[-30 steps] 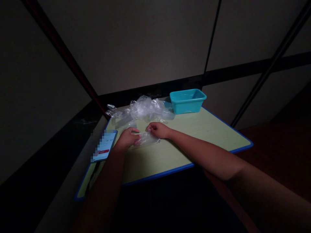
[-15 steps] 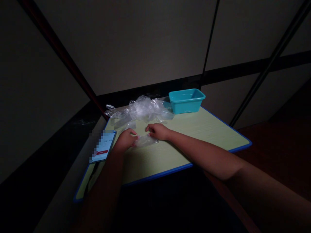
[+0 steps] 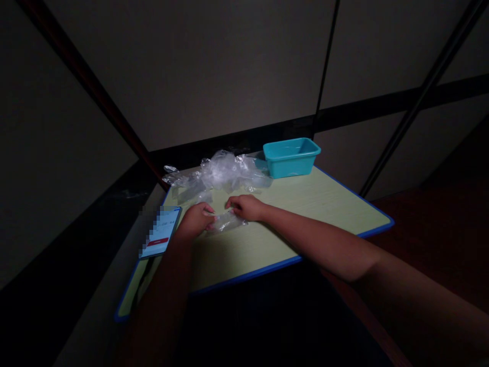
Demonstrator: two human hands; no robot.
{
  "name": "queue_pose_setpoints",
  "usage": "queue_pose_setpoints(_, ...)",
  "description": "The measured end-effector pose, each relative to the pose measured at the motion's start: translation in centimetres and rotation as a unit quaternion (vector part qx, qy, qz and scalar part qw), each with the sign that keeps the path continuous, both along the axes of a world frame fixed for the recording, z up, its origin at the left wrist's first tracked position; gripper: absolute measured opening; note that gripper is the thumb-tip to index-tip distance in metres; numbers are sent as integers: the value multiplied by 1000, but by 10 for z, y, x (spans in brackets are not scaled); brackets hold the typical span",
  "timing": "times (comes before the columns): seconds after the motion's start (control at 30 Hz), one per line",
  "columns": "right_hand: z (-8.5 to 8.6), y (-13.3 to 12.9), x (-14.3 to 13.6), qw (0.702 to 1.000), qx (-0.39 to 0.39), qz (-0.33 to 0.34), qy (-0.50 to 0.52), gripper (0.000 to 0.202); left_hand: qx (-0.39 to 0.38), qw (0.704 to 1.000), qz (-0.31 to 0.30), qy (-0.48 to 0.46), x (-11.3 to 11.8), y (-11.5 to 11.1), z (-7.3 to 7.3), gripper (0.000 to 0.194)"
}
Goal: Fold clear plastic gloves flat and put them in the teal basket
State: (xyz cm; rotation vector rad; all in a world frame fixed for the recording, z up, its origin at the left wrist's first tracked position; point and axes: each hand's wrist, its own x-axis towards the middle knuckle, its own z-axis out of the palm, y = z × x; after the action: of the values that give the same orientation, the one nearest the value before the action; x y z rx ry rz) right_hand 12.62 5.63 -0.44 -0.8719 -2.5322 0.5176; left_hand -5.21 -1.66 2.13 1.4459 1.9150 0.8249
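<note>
A small clear plastic bag (image 3: 229, 223) lies low over the table, stretched between my two hands. My left hand (image 3: 196, 220) pinches its left end between thumb and fingers. At the bag's upper right edge, my right hand (image 3: 246, 207) has its fingers curled and closed on the plastic. Just beyond my hands spreads a heap of crumpled clear plastic bags (image 3: 225, 171), some lying flat at its front.
A turquoise plastic basket (image 3: 292, 165) stands at the back right of the pale table (image 3: 244, 260), which has a blue rim. On the left lies a phone (image 3: 162, 234) with its screen lit, partly pixelated. Panelled cupboard doors (image 3: 229, 76) rise behind the table.
The view has shifted very slightly. Both hands stay at the same bag, with its film lying a little differently and catching more light.
</note>
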Motion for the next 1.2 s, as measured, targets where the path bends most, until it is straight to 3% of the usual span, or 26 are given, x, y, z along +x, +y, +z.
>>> queue_pose_setpoints(0.3,-6,10,3,991,15,133,6,31,23,996,0,84,2,0,2,9)
queue_pose_setpoints(0.47,-4,9,4,992,27,117,-25,28,2,999,25,-36,-4,1,0,17)
queue_pose_setpoints(0.6,-1,7,4,993,27,107,-52,31,-63,993,-10,-103,-11,-3,4,29)
queue_pose_setpoints(0.83,2,6,4,992,20,102,-77,33,-115,990,-53,-60,-13,-10,12,32)
queue_pose_setpoints(1.03,3,4,3,993,20,99,-67,35,-119,992,-41,31,-13,-7,8,29)
queue_pose_setpoints(1.2,4,3,3,992,16,97,-75,36,-111,992,-27,48,-17,-6,3,26)
